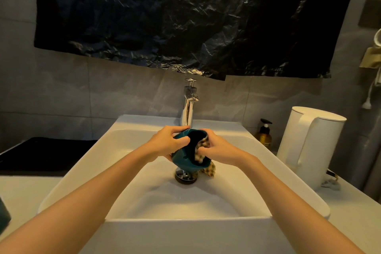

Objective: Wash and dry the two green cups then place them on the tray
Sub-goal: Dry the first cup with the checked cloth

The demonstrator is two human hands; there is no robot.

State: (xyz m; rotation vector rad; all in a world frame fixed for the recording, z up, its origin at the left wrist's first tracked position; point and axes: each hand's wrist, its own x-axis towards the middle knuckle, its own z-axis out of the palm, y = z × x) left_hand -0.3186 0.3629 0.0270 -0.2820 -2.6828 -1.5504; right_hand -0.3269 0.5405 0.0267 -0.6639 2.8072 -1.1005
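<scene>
Over the white sink [86,163] my left hand [165,142] grips a dark green cup [183,158], tilted with its mouth toward me and to the right. My right hand [218,148] pinches a checked cloth [201,150] that is pushed into the cup's mouth; a tail of the cloth hangs below the cup. Part of a second green cup [4,215] shows at the left edge on the counter. A black tray [41,154] lies left of the sink.
A chrome tap [189,105] stands behind the cup, with no water seen running. The drain plug [185,176] is under the cup. At right stand a white kettle [309,146] and an amber pump bottle [263,134]. Black plastic sheet [185,16] covers the wall.
</scene>
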